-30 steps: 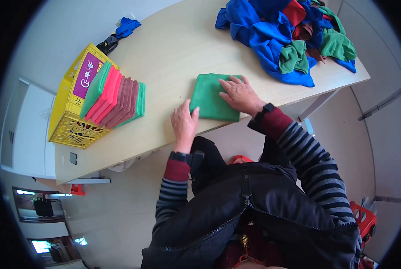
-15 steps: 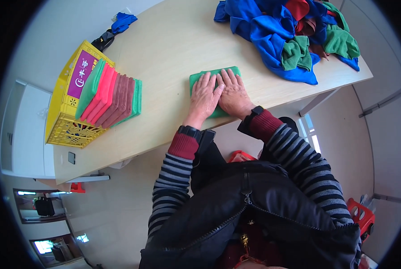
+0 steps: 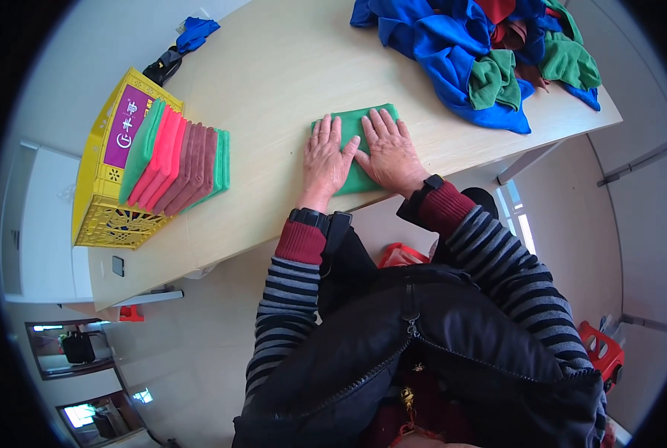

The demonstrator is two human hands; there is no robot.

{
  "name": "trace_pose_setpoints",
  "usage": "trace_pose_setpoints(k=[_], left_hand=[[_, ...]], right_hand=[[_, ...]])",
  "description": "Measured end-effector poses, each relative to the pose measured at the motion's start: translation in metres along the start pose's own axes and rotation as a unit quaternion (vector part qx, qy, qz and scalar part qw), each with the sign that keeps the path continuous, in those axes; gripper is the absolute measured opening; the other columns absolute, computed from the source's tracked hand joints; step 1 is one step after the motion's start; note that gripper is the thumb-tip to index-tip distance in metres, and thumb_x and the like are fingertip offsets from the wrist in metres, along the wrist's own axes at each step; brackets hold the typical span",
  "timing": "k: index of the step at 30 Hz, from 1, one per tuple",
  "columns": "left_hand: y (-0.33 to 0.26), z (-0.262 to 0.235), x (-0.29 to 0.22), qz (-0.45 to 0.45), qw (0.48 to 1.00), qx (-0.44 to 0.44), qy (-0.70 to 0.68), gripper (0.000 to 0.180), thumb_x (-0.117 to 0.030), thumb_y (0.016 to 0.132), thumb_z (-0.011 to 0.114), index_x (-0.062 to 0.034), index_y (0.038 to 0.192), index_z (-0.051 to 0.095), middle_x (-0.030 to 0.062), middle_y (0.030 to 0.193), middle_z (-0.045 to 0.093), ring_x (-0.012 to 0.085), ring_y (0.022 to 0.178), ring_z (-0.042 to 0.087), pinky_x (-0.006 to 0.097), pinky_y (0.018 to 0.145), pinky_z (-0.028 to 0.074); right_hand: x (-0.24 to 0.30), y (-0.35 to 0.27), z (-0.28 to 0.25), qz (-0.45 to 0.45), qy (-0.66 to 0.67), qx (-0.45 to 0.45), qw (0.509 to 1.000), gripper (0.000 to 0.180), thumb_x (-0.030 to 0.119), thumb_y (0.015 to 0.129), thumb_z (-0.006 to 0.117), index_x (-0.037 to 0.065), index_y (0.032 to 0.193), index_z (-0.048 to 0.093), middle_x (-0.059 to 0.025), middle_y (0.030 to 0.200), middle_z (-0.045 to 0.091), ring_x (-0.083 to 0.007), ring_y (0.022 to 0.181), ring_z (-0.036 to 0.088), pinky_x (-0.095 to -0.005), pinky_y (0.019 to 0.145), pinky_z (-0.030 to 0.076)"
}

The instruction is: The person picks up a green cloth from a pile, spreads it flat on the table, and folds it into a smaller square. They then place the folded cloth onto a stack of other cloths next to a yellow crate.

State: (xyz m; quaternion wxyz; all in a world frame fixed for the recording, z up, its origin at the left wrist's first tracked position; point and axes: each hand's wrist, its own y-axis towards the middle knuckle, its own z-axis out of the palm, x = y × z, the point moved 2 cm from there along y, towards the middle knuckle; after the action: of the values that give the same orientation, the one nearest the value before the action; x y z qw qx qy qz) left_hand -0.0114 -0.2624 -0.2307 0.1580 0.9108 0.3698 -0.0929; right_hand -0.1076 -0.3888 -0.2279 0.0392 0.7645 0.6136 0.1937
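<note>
Cloth (image 3: 356, 178) flat beneath the fingers (image 3: 335, 132)

The single view comes from the person's head, left of centre, and faces steeply down — over the front of the black jacket (image 3: 438, 317) at the lower edge. The left hand (image 3: 326, 166) and right hand (image 3: 391, 157) sit near mid-frame, within arm's reach of the lens. Its fisheye breadth takes in the tabletop (image 3: 273, 89), slanting across the frame, and the floor (image 3: 191, 351) farther below — with straight edges bowing toward a dark, rounded rim.
</note>
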Motion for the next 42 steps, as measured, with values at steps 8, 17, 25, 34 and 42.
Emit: trace_pose_setpoints(k=[8, 17, 25, 34, 42], left_hand=[[-0.006, -0.003, 0.011, -0.067, 0.997, 0.026, 0.015, 0.071, -0.054, 0.103, 0.031, -0.0071, 0.156, 0.026, 0.0152, 0.162, 0.025, 0.0317, 0.149, 0.023, 0.05, 0.121, 0.016], [-0.024, -0.022, 0.024, -0.096, 0.994, 0.013, 0.044, 0.065, -0.049, 0.103, 0.036, -0.0032, 0.15, 0.036, 0.0174, 0.157, 0.034, 0.0317, 0.149, 0.026, 0.054, 0.12, 0.017], [-0.004, -0.021, -0.017, 0.028, 0.999, -0.034, 0.009, 0.065, -0.049, 0.106, 0.028, -0.0016, 0.149, 0.038, 0.0165, 0.154, 0.04, 0.0314, 0.146, 0.03, 0.048, 0.12, 0.021], [-0.002, 0.005, -0.016, 0.032, 0.999, -0.027, 0.007, 0.07, -0.056, 0.104, 0.029, -0.0026, 0.148, 0.041, 0.0164, 0.156, 0.037, 0.0301, 0.147, 0.029, 0.046, 0.119, 0.022], [-0.005, 0.004, -0.011, 0.04, 0.998, -0.048, 0.0, 0.074, -0.059, 0.102, 0.031, -0.0012, 0.147, 0.042, 0.0176, 0.156, 0.037, 0.0331, 0.146, 0.03, 0.049, 0.119, 0.022]], right_hand=[[-0.002, -0.006, -0.007, 0.019, 0.003, 0.01, 1.0, 0.072, 0.051, 0.1, 0.043, -0.001, 0.15, 0.036, -0.0205, 0.158, 0.03, -0.0361, 0.149, 0.024, -0.0515, 0.12, 0.021], [-0.015, -0.017, -0.022, 0.057, -0.031, 0.036, 0.997, 0.071, 0.049, 0.1, 0.043, -0.002, 0.149, 0.035, -0.0201, 0.159, 0.03, -0.0355, 0.149, 0.023, -0.0519, 0.12, 0.021], [0.015, 0.012, -0.021, -0.047, -0.002, 0.015, 0.999, 0.06, 0.035, 0.1, 0.04, 0.002, 0.15, 0.037, -0.0179, 0.158, 0.033, -0.0358, 0.148, 0.025, -0.0526, 0.12, 0.019], [0.002, 0.018, 0.005, -0.053, 0.002, 0.022, 0.998, 0.061, 0.039, 0.1, 0.04, 0.004, 0.15, 0.038, -0.0167, 0.157, 0.034, -0.0342, 0.148, 0.027, -0.0498, 0.121, 0.019], [-0.005, 0.01, -0.002, -0.003, -0.032, 0.016, 0.999, 0.067, 0.045, 0.098, 0.044, 0.002, 0.149, 0.038, -0.0185, 0.157, 0.034, -0.0346, 0.147, 0.028, -0.0513, 0.119, 0.022]])
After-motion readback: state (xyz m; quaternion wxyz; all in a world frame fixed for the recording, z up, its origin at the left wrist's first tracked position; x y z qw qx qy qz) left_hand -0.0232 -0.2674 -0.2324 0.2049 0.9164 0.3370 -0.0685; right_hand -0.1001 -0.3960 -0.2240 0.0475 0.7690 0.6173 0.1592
